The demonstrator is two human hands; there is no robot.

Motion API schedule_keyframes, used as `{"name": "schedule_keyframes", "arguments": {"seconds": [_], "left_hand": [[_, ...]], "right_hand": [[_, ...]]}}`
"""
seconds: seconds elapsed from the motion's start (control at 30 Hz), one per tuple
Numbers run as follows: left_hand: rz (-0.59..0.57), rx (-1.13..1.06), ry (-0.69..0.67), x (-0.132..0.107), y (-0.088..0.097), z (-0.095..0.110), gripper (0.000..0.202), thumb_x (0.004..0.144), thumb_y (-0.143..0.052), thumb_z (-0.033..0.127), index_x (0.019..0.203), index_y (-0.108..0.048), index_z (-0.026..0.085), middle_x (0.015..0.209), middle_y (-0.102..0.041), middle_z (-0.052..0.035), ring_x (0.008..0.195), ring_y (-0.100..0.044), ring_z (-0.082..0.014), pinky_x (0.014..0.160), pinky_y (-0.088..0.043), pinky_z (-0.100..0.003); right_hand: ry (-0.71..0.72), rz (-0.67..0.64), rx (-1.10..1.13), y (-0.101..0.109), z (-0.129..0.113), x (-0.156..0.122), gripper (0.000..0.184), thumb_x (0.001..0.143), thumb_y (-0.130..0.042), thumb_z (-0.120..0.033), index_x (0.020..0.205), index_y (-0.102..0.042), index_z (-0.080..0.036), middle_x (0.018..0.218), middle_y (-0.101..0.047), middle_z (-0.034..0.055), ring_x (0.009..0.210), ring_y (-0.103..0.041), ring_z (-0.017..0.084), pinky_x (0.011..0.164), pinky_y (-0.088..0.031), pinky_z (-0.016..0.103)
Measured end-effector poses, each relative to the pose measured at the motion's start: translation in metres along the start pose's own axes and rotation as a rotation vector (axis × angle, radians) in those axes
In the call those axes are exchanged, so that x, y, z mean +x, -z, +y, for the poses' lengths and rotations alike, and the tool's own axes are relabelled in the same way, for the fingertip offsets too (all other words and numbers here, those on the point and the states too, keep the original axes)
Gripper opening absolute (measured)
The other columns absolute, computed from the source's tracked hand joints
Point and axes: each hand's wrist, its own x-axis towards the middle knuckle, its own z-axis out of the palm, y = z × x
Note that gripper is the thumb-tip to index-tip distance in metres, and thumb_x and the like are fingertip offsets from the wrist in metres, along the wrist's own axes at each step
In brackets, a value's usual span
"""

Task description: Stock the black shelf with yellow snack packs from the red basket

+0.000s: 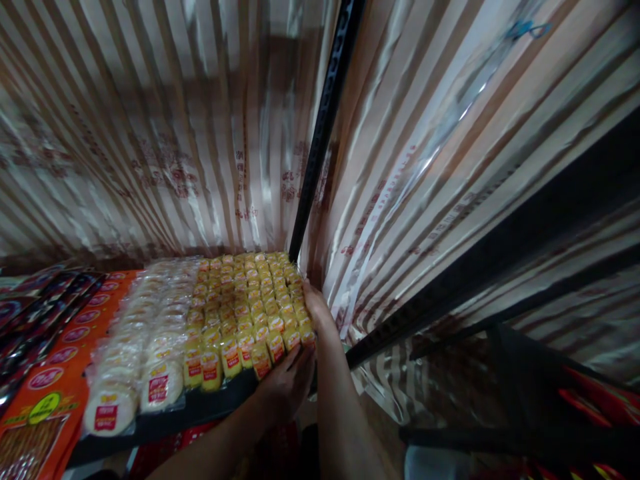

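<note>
Individually wrapped yellow snack cakes [240, 300] stand in several tight rows on a dark shelf, with red and white labels facing front. My left hand [295, 370] rests against the front right corner of these rows, its fingers stretched towards the packs. Along their right side lies my right hand [316, 303], extended flat by the end column; its fingertips are partly hidden beside the packs. Neither hand shows a pack lifted away from the rows. Left of the cakes are rows of round white wrapped pastries [163, 383] with red labels.
Orange snack packets [55, 373] and dark shiny packets [45, 313] fill the shelf's left. A black upright post [325, 120] stands at the back corner, and a black beam [475, 253] slants across the right. Plastic-covered striped sheeting [215, 133] lines the walls. Red packets [595, 397] lie lower right.
</note>
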Motion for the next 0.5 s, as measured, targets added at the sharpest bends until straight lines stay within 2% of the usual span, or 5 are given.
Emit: {"name": "schedule_keyframes", "arguments": {"seconds": [0.1,0.2,0.33,0.5], "left_hand": [[0.012,0.031,-0.018,0.001,0.002,-0.001,0.052,0.088,-0.040,0.026,0.133,-0.037,-0.002,0.142,-0.033,-0.0229,0.132,-0.031,-0.0343,0.108,-0.027,-0.049],[-0.029,0.039,-0.030,0.003,0.007,-0.003,0.054,0.089,-0.039,0.027,0.133,-0.036,-0.003,0.142,-0.033,-0.0244,0.131,-0.032,-0.0337,0.109,-0.024,-0.049],[-0.076,0.015,-0.035,0.003,0.012,-0.004,0.056,0.089,-0.038,0.028,0.136,-0.031,-0.003,0.143,-0.029,-0.0250,0.133,-0.029,-0.0334,0.110,-0.020,-0.049],[-0.049,0.046,-0.037,0.004,0.011,-0.004,0.055,0.089,-0.037,0.030,0.134,-0.035,-0.003,0.142,-0.032,-0.0247,0.133,-0.030,-0.0331,0.111,-0.017,-0.049]], "right_hand": [[-0.032,-0.021,-0.136,0.002,-0.010,-0.002,0.051,0.084,-0.038,-0.057,0.087,-0.072,-0.019,0.094,-0.071,0.0107,0.106,-0.059,0.028,0.095,-0.040,0.040],[-0.023,-0.002,-0.282,0.004,-0.016,-0.010,0.056,0.085,-0.034,-0.058,0.088,-0.072,-0.017,0.093,-0.070,0.0150,0.104,-0.060,0.031,0.093,-0.039,0.043],[-0.004,0.001,-0.243,0.007,-0.016,-0.015,0.060,0.084,-0.032,-0.063,0.096,-0.070,-0.019,0.097,-0.070,0.0132,0.105,-0.059,0.029,0.092,-0.040,0.041],[0.024,-0.018,-0.173,0.004,-0.010,-0.012,0.063,0.082,-0.032,-0.066,0.104,-0.067,-0.018,0.111,-0.066,0.0114,0.114,-0.054,0.027,0.098,-0.037,0.040]]}}
